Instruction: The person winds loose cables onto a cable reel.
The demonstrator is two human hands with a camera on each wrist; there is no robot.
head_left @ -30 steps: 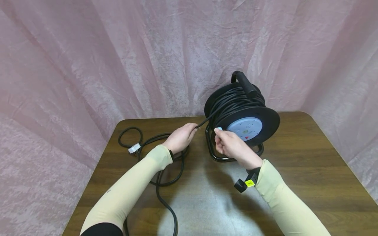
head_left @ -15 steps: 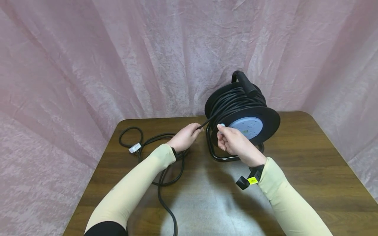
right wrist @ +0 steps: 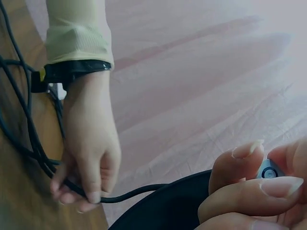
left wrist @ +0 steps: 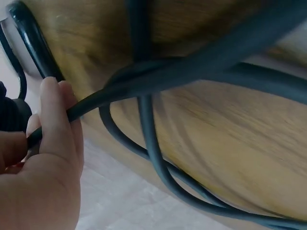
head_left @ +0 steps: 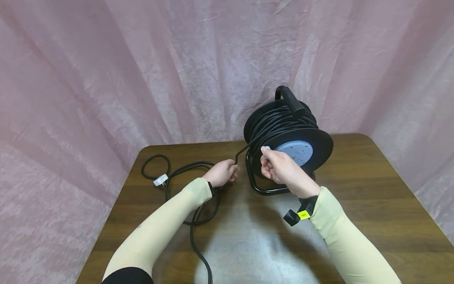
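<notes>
A black cable reel (head_left: 296,138) with a light blue socket face (head_left: 299,152) stands on a metal frame at the back right of the table. Black cable (head_left: 242,151) runs from its drum down to my left hand (head_left: 220,172), which pinches it between thumb and fingers. In the left wrist view the cable (left wrist: 91,101) passes across those fingers (left wrist: 55,120). My right hand (head_left: 280,167) grips a small light blue crank knob (right wrist: 270,170) at the reel's near side; the fingers hide most of it.
Loose loops of cable (head_left: 191,165) lie on the wooden table (head_left: 372,197) at the left, with a white plug (head_left: 161,180) among them. One length hangs toward the table's near edge. A pink curtain (head_left: 195,71) stands behind the table.
My left hand first shifts slightly right, then lowers, and the cable bends more steeply beside it. The right hand moves a little up and right with the knob.
</notes>
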